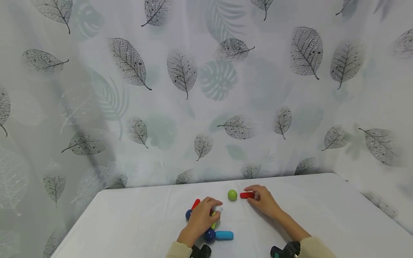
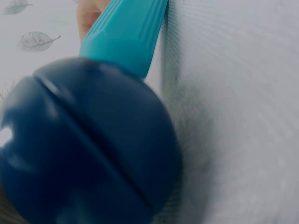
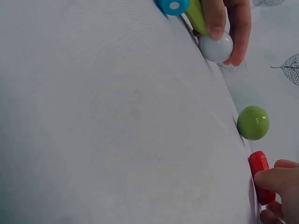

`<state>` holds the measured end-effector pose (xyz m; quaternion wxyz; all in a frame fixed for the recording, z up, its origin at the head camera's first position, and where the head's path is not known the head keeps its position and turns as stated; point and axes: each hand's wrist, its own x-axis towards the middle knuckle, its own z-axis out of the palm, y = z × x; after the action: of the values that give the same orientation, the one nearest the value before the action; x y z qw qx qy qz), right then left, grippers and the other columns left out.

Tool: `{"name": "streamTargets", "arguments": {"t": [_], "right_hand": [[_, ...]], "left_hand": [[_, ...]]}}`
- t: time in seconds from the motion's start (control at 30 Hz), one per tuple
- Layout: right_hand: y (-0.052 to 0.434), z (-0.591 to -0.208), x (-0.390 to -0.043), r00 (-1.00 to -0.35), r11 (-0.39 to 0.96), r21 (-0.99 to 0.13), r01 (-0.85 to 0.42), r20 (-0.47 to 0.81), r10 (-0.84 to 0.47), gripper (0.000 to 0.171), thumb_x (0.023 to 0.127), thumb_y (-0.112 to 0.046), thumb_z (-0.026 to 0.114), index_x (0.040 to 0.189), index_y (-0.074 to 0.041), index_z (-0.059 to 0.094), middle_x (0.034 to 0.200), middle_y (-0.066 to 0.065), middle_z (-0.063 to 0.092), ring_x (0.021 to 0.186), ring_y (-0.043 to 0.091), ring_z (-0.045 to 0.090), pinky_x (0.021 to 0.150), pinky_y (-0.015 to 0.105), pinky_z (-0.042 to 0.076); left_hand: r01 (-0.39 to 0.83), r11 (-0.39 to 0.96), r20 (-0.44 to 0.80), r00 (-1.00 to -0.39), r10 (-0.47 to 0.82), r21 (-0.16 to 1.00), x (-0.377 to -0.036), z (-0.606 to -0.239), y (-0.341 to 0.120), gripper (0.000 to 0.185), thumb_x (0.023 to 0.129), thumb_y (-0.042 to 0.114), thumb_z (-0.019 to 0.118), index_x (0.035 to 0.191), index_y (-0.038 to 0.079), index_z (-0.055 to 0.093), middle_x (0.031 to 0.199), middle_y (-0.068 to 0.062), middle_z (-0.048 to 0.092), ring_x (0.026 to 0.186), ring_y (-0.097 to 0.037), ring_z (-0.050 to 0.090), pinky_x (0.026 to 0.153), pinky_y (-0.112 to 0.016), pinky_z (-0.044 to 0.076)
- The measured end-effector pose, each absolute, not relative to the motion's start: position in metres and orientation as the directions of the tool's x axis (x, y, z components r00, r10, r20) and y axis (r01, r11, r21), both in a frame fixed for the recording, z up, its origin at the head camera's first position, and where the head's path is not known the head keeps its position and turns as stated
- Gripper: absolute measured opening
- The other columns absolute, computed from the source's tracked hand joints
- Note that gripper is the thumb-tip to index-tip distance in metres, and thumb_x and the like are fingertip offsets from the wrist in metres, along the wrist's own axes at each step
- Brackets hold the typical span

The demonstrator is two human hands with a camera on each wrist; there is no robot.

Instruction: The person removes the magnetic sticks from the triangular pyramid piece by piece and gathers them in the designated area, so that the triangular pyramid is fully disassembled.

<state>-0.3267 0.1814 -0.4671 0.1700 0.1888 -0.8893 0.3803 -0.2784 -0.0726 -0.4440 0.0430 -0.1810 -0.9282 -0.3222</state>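
My left hand [image 1: 200, 217] pinches a white ball [image 3: 217, 49] between thumb and fingers in the right wrist view. A yellow-green stick [image 1: 213, 225] meets that ball and runs back under the hand. Beside the wrist, a dark blue ball [image 2: 88, 144] sits at the end of a light blue stick [image 1: 224, 235]. Another dark blue ball [image 1: 188, 214] and a red stick [image 1: 195, 203] show past the left hand, partly hidden by it. My right hand [image 1: 264, 201] holds a separate red stick [image 1: 247, 195] by its right end, thumb in front.
A green ball [image 1: 232, 195] stands on the white-covered table [image 1: 135, 222] between the hands, just left of the right hand's red stick. Behind the table hangs a leaf-patterned curtain [image 1: 206, 107]. Dark wrist cameras [image 1: 285, 250] are strapped over the sleeves.
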Motion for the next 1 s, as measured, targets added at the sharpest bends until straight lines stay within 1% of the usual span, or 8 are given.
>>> {"name": "streamTargets", "arguments": {"t": [0.13, 0.27, 0.4, 0.5, 0.7, 0.83, 0.93, 1.0], "right_hand": [[0.183, -0.468, -0.323, -0.842, 0.615, -0.603, -0.508, 0.496, -0.210, 0.031, 0.078, 0.006, 0.074, 0.105, -0.008, 0.071, 0.109, 0.010, 0.067, 0.087, 0.025, 0.051, 0.067, 0.024, 0.044], [0.183, -0.468, -0.316, -0.788, 0.566, -0.576, -0.590, 0.562, -0.250, 0.032, 0.077, 0.009, 0.074, 0.105, -0.006, 0.070, 0.107, 0.010, 0.067, 0.089, 0.028, 0.054, 0.064, 0.023, 0.047], [0.182, -0.469, -0.308, -0.741, 0.480, -0.576, -0.661, 0.599, -0.303, 0.032, 0.077, 0.012, 0.071, 0.106, -0.002, 0.069, 0.102, 0.011, 0.066, 0.084, 0.024, 0.053, 0.059, 0.023, 0.047], [0.180, -0.469, -0.303, -0.712, 0.419, -0.579, -0.699, 0.614, -0.340, 0.031, 0.078, 0.012, 0.070, 0.106, -0.001, 0.067, 0.098, 0.013, 0.064, 0.079, 0.022, 0.052, 0.056, 0.022, 0.045], [0.173, -0.468, -0.294, -0.693, 0.341, -0.604, -0.720, 0.601, -0.398, 0.026, 0.082, 0.006, 0.071, 0.105, -0.005, 0.066, 0.094, 0.014, 0.060, 0.079, 0.021, 0.051, 0.056, 0.020, 0.046], [0.169, -0.467, -0.289, -0.683, 0.304, -0.619, -0.724, 0.583, -0.439, 0.024, 0.084, 0.003, 0.070, 0.106, -0.005, 0.067, 0.096, 0.015, 0.062, 0.080, 0.023, 0.053, 0.059, 0.021, 0.049], [0.165, -0.467, -0.285, -0.686, 0.285, -0.644, -0.710, 0.542, -0.485, 0.021, 0.086, 0.000, 0.070, 0.107, -0.004, 0.066, 0.097, 0.015, 0.064, 0.081, 0.022, 0.054, 0.062, 0.022, 0.050], [0.163, -0.466, -0.283, -0.687, 0.269, -0.667, -0.695, 0.506, -0.521, 0.020, 0.087, -0.003, 0.069, 0.107, -0.004, 0.066, 0.097, 0.015, 0.065, 0.081, 0.021, 0.055, 0.064, 0.021, 0.050]], "left_hand": [[0.375, 0.730, 0.197, -0.926, 0.322, 0.572, -0.278, -0.444, -0.073, 0.025, 0.088, 0.016, 0.067, 0.113, 0.014, 0.071, 0.114, -0.005, 0.062, 0.086, -0.013, 0.057, 0.085, -0.037, 0.055], [0.402, 0.739, 0.229, -0.916, 0.331, 0.541, -0.278, -0.445, -0.072, 0.029, 0.088, 0.016, 0.066, 0.117, 0.013, 0.067, 0.116, -0.006, 0.060, 0.089, -0.015, 0.057, 0.086, -0.038, 0.054], [0.442, 0.753, 0.285, -0.896, 0.342, 0.488, -0.278, -0.445, -0.072, 0.033, 0.087, 0.016, 0.066, 0.120, 0.013, 0.064, 0.119, -0.006, 0.057, 0.092, -0.016, 0.055, 0.087, -0.040, 0.053], [0.465, 0.746, 0.311, -0.883, 0.352, 0.476, -0.277, -0.444, -0.072, 0.032, 0.088, 0.017, 0.066, 0.120, 0.013, 0.064, 0.120, -0.006, 0.056, 0.093, -0.016, 0.054, 0.086, -0.039, 0.053], [0.503, 0.710, 0.336, -0.863, 0.378, 0.493, -0.274, -0.443, -0.081, 0.027, 0.088, 0.017, 0.068, 0.115, 0.013, 0.066, 0.115, -0.002, 0.055, 0.097, -0.018, 0.056, 0.086, -0.041, 0.050], [0.537, 0.676, 0.332, -0.844, 0.422, 0.505, -0.272, -0.443, -0.091, 0.023, 0.089, 0.016, 0.067, 0.112, 0.015, 0.066, 0.113, 0.002, 0.053, 0.101, -0.017, 0.055, 0.090, -0.042, 0.048], [0.543, 0.645, 0.298, -0.838, 0.458, 0.537, -0.270, -0.444, -0.097, 0.021, 0.090, 0.017, 0.066, 0.111, 0.016, 0.067, 0.113, 0.005, 0.052, 0.103, -0.014, 0.053, 0.095, -0.038, 0.048], [0.545, 0.618, 0.268, -0.831, 0.488, 0.566, -0.269, -0.445, -0.101, 0.019, 0.090, 0.019, 0.066, 0.109, 0.016, 0.068, 0.110, 0.007, 0.052, 0.103, -0.012, 0.052, 0.095, -0.034, 0.048]]}}
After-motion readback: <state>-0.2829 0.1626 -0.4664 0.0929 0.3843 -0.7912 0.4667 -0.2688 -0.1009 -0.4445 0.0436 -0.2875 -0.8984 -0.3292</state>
